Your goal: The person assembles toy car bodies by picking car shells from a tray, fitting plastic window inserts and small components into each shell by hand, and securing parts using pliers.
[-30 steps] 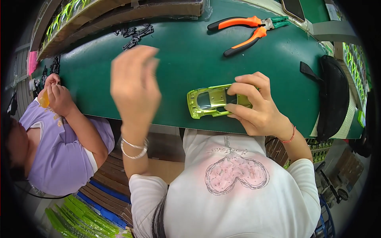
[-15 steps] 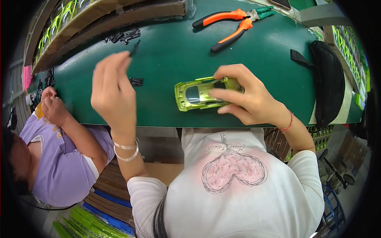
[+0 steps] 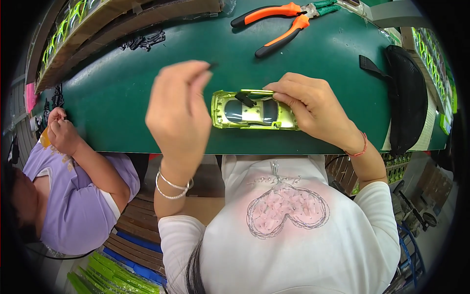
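A shiny lime-green toy car [image 3: 284, 117] with dark windows lies on the green table, its length running left to right. My right hand [image 3: 320, 105] is closed on its right part, fingertips at the far edge. A small flat black piece [image 3: 246, 99] rests aslant on the car near its far side. Left of the car, my left hand [image 3: 178, 110] is raised with its fingers pinched together. A small dark piece [image 3: 214, 65] sticks out at its fingertips, blurred; its exact kind is unclear.
Orange-and-black pliers [image 3: 279, 46] lie at the back. Several small black parts [image 3: 143, 41] sit in a pile at the far left, by a cardboard box [image 3: 161, 22]. A black pouch [image 3: 406, 100] is at right. A co-worker in purple [image 3: 85, 196] sits at left.
My left hand has moved right, toward the car. My right hand has shifted to the car's right end. A black piece now shows on the car; the one on the table left of it no longer shows.
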The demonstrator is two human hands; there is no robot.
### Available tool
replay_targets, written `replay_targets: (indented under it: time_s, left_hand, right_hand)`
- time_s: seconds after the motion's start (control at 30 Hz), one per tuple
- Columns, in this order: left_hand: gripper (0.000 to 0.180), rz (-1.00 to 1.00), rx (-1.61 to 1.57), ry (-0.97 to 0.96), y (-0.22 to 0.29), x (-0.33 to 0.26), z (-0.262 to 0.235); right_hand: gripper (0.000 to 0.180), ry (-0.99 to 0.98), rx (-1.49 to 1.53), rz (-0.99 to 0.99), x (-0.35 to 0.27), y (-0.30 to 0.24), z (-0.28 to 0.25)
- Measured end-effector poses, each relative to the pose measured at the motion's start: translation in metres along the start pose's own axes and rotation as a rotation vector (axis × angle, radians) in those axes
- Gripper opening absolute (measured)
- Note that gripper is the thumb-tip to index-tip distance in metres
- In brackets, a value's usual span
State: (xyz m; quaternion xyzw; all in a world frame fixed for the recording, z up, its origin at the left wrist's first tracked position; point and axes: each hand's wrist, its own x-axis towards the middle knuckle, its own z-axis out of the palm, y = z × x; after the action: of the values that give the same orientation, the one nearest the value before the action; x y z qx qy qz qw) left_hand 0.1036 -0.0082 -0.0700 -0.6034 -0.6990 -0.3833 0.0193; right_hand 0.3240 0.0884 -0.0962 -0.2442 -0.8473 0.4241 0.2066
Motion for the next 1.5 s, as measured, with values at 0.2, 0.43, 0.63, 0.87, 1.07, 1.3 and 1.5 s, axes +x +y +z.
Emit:
replay_targets:
  time_s: [0.2,0.43,0.63,0.87,1.07,1.3,1.5]
  left_hand:
    - [0.014,-0.057,-0.031,-0.099,-0.002,0.002,-0.007]
    - [0.013,-0.296,-0.293,0.112,0.009,-0.012,-0.021]
    - [0.015,-0.284,-0.345,0.128,0.005,-0.019,-0.014]
    - [0.015,-0.189,-0.154,0.289,0.001,-0.010,-0.014]
    - [0.017,-0.320,-0.347,0.326,0.004,-0.016,-0.013]
    - [0.024,-0.069,-0.238,0.181,0.014,-0.019,-0.013]
    - [0.022,-0.041,-0.329,-0.240,0.033,-0.027,-0.018]
  right_hand:
    - [0.022,-0.087,0.104,-0.033,0.000,0.007,-0.008]
    - [0.051,0.222,-0.317,-0.392,-0.003,0.002,-0.007]
    - [0.055,0.270,-0.485,-0.413,0.011,-0.012,-0.028]
    - [0.044,0.168,-0.672,-0.635,0.049,-0.029,-0.062]
    - [0.034,0.300,-0.594,-0.696,0.071,-0.039,-0.062]
    - [0.017,-0.135,0.316,0.144,0.031,-0.011,-0.035]
    - [0.015,-0.303,0.446,0.359,0.003,-0.005,-0.016]
